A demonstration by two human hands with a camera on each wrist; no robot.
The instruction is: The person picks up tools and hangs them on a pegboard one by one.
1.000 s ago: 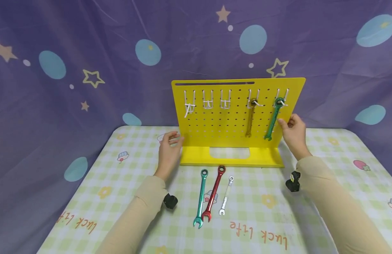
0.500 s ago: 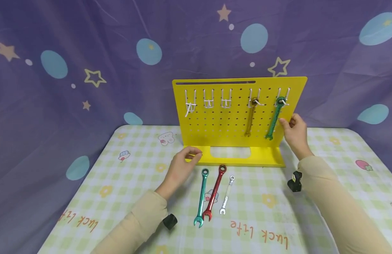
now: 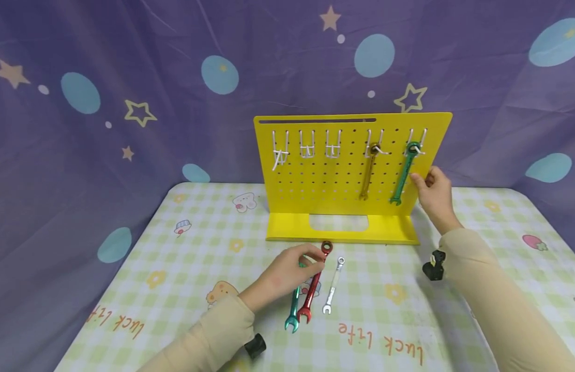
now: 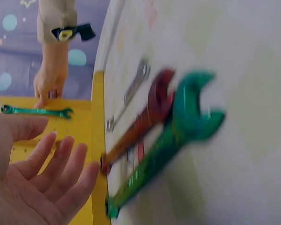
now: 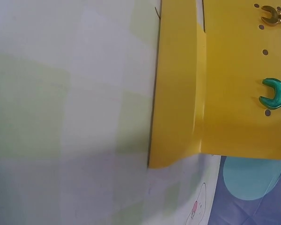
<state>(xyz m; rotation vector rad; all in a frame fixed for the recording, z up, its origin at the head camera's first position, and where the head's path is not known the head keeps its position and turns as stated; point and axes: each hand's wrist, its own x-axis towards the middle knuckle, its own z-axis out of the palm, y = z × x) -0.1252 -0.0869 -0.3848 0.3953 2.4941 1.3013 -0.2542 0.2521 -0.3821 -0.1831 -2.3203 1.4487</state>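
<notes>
My left hand (image 3: 289,268) hovers over the wrenches lying on the table, fingers relaxed and apart, and covers the upper part of a teal combination wrench (image 3: 294,309). Just right of it lies a red combination wrench (image 3: 309,297), then a small silver one (image 3: 333,287). In the left wrist view nothing is between the fingers of that hand. My right hand (image 3: 437,199) grips the right edge of a yellow pegboard (image 3: 292,205), thumb in front. A green wrench (image 3: 402,178) and a gold wrench (image 3: 368,173) hang from its hooks by their ring ends.
Several white hooks line the board's upper part; three on the left, such as the leftmost hook (image 3: 280,153), carry nothing. The board's base (image 3: 289,226) rests flat behind the loose wrenches. A checkered cloth (image 3: 176,268) covers the table, and a purple curtain (image 3: 166,46) hangs behind.
My left hand has left the board's left edge and moved right and nearer, to above the teal and red wrenches. My right hand stays at the board's right edge.
</notes>
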